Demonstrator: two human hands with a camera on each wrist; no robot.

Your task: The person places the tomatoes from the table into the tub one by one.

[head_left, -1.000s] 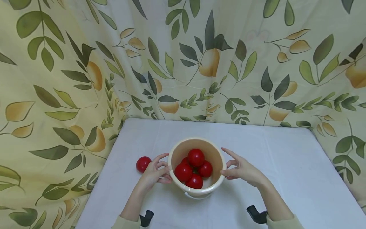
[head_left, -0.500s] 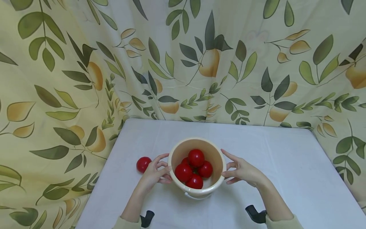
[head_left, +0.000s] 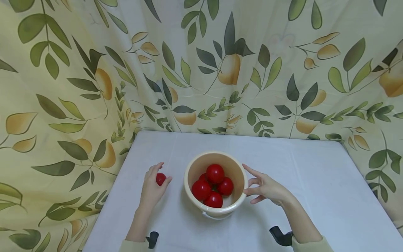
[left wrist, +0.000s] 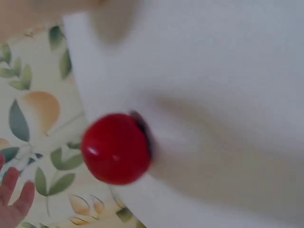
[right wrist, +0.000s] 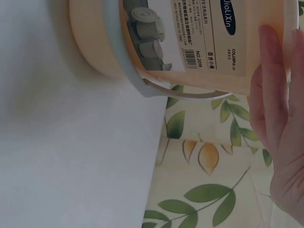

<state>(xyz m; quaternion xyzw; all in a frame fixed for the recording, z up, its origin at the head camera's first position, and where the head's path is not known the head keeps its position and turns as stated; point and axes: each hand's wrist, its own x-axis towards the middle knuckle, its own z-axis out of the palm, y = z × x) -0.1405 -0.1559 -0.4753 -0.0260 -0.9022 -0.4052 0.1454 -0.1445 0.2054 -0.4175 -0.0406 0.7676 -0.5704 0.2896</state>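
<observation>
A cream bucket (head_left: 201,157) stands on the table with several red tomatoes (head_left: 215,173) inside. My right hand (head_left: 267,189) rests against the bucket's right side, thumb and fingers touching near the rim. In the right wrist view, its fingers (right wrist: 273,71) lie fairly straight along the outer wall. My left hand (head_left: 152,189) is at a loose tomato (head_left: 161,179) left of the bucket, thumb and fingers spread on either side of it. In the left wrist view, gaps show between that tomato (left wrist: 116,149) and the visible fingers (left wrist: 19,199).
White cloth covers the table (head_left: 283,161). A leaf-patterned curtain (head_left: 201,70) hangs behind its far edge and along the left. The bucket's handle (head_left: 217,217) hangs down at the front, and a printed label (right wrist: 190,38) is on its wall.
My left hand has left the bucket's left side and moved left to the loose tomato. The right hand stays at the bucket, which has hardly moved.
</observation>
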